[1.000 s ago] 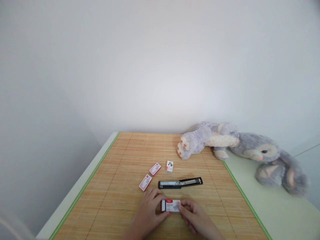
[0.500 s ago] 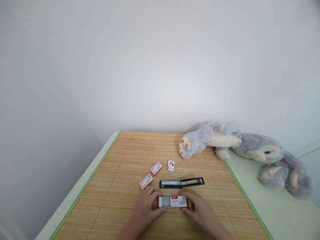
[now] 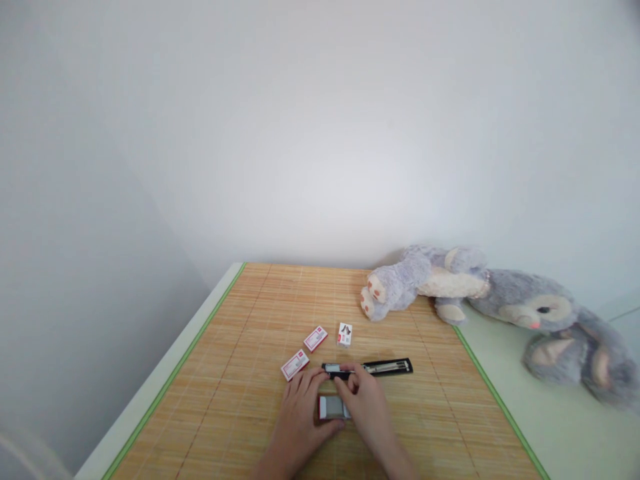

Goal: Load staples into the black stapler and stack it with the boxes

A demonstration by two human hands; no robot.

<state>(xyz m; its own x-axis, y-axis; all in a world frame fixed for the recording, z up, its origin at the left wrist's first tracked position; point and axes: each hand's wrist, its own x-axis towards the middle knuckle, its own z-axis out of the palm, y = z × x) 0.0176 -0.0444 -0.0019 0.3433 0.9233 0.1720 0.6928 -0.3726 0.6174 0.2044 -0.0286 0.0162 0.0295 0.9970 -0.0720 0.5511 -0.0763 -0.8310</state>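
A staple box (image 3: 331, 407) lies on the mat with its tray slid part way out, grey staples showing. My left hand (image 3: 303, 413) is around the box's left side, thumb at its near edge, fingers spread toward the stapler. The black stapler (image 3: 390, 367) lies opened flat just beyond the box. My right hand (image 3: 363, 399) reaches over the box's right part to the stapler's middle, thumb and index finger bent together there; what they hold, if anything, is too small to tell.
Two red-and-white boxes (image 3: 295, 365) (image 3: 315, 339) lie to the left, and a small white box (image 3: 345, 334) stands beyond the stapler. A grey plush rabbit (image 3: 450, 280) stretches across the back right. A bamboo mat (image 3: 240, 400) covers the table.
My right hand has left the box's right end and moved up and left to the stapler. My left hand's fingers have moved slightly forward. The view has shifted a little.
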